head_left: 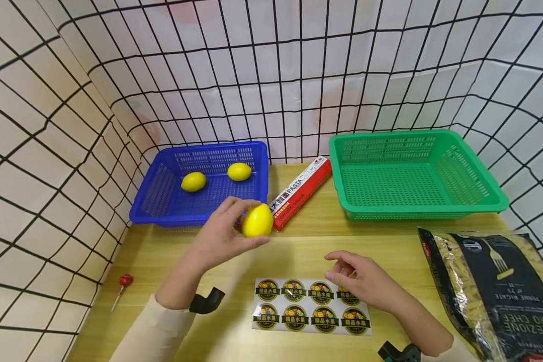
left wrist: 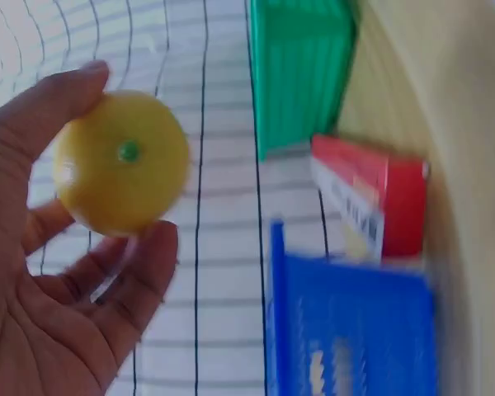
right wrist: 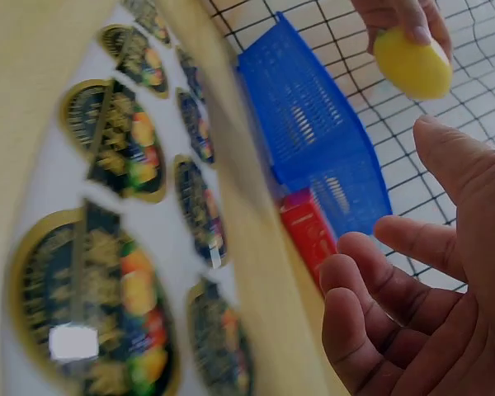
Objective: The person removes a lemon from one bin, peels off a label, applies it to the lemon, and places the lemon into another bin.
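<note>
left hand (head_left: 222, 232): raised, thumb and fingers pinching | right hand (head_left: 363, 279): lower, fingers loosely bent

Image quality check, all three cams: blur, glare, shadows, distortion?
Head: mostly sharp; black wire grid lines look bowed; soft shadow on the pale wooden tabletop; sheen on the black plastic pasta bag. Left wrist: blue plastic basket blurred; pale highlight on the oval yellow lemon. Right wrist: white sheet of round black-and-gold stickers blurred, one bright patch, possibly glare.

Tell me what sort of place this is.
Probably a small staged workstation: a pale wood-grain tabletop walled on three sides by black wire grid, with a blue plastic lattice basket and a green plastic lattice basket standing toward the back.
</note>
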A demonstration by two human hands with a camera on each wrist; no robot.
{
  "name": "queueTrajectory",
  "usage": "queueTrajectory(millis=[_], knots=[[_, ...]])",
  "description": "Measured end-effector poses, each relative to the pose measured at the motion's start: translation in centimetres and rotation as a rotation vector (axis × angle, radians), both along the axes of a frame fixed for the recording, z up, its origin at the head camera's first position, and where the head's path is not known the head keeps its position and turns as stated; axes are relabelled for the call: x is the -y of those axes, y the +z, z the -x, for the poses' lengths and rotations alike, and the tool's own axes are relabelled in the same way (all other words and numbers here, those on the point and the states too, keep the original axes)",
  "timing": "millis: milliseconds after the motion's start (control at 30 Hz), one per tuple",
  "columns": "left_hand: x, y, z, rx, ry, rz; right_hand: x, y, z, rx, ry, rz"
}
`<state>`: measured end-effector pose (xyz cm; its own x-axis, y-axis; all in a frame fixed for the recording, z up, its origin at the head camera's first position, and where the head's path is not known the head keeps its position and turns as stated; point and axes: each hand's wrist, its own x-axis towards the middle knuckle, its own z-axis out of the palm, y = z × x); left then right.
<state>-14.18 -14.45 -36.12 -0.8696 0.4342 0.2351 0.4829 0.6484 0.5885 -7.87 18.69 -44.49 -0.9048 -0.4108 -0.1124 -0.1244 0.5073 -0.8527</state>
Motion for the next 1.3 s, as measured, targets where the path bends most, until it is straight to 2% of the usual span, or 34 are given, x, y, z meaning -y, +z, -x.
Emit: queueTrajectory(millis=[100,233,400,567,733,900,1067,1300], knots=[[-1.8,-1.3,-1.0,0.045,-0.001,-0.003,-0.7,-0.9,-0.7,0.036,-0.021,-0.003],[-3.9,-3.8,-1.6,0.115,-0.015,-0.016,-1.5,-1.9,-1.3,0.066,-0.060,-0.035],[-6.4,-7.0,-1.3,0.164,-0.030,-0.005,-2.4,-2.4,-1.8,0.095,-0.103,-0.052],[-8.5,-9.3,-0.9,0.213,-0.004,0.025,-3.2,-2.7,-2.2,0.112,-0.101,-0.067],[-10.1,-10.3,-0.3,0.259,0.062,0.040,-3.4,-3.2,-2.2,0.122,-0.066,-0.110],[-10.8,-10.9,0.4,0.248,0.113,0.076,-2.8,-3.5,-1.7,0.057,-0.049,-0.217],[-10.9,-11.2,0.5,0.266,0.112,0.077,-2.2,-3.7,-1.6,0.006,-0.053,-0.287],[-10.8,-11.3,0.4,0.272,0.090,0.081,-1.5,-3.9,-1.4,0.008,-0.043,-0.292]])
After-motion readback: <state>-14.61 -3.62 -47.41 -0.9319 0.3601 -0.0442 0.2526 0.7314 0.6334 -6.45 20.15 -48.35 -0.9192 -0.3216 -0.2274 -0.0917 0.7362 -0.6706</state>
